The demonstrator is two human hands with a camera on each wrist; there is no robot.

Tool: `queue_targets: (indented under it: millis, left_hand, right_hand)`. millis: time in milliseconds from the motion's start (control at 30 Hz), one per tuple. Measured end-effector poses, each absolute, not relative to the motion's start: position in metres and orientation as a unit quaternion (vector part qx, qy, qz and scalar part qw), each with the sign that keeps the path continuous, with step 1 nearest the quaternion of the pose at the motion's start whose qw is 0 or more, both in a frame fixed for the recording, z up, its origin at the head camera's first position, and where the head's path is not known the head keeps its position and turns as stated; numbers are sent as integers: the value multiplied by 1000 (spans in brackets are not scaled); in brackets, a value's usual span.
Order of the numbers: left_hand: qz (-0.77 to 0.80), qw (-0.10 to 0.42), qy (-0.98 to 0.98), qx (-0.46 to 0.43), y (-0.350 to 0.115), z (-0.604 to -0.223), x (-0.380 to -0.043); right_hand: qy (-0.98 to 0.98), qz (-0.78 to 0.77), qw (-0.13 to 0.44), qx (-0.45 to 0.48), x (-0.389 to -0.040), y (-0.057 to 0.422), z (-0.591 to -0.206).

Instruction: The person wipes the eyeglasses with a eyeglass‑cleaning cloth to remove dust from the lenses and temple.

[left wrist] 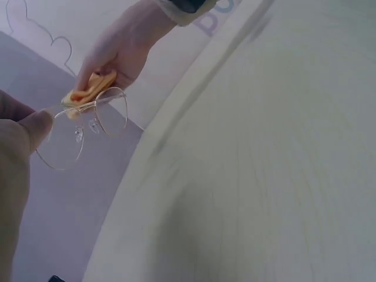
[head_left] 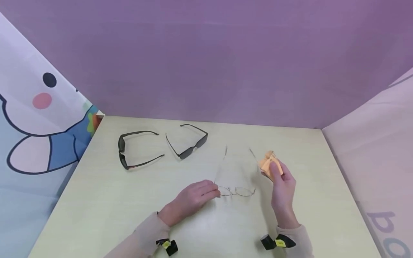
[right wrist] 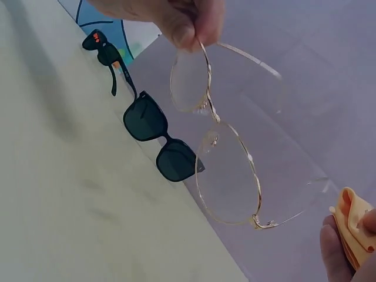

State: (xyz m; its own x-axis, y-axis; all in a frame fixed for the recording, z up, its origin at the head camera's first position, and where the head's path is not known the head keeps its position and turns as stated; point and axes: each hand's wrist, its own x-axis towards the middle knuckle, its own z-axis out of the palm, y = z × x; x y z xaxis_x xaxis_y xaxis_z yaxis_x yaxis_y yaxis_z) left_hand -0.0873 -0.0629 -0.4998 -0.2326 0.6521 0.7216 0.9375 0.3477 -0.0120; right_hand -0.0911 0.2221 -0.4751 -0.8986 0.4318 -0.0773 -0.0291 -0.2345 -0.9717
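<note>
My left hand (head_left: 195, 197) pinches a pair of thin gold wire-framed eyeglasses (head_left: 243, 195) at one outer corner of the frame. Both temples are unfolded and point away from me; the lenses are clear. In the right wrist view the eyeglasses (right wrist: 251, 160) hang from thumb and fingers, held above the table. My right hand (head_left: 284, 190) grips a bunched orange cloth (head_left: 267, 165) between thumb and fingers. The cloth is near the tip of the right temple; whether they touch I cannot tell.
Two pairs of black sunglasses lie unfolded on the pale table (head_left: 303, 150): one pair (head_left: 121, 144) at the far left, the other pair (head_left: 186, 153) to its right. A purple backdrop (head_left: 206, 71) rises behind the table, and a printed cloth (head_left: 35, 150) hangs at the left.
</note>
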Motion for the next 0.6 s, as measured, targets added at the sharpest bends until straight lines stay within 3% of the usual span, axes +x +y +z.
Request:
queue_targets:
  millis: [200,600]
  left_hand:
    - [-332,266,-773,-470,-58,-513,-102]
    - [-449,196,-796,-355,-38,-527,-135]
  right_hand:
    - [-603,762,168,-168,-86,225,-479]
    - [-610,759,128,-189,-78,228,-480]
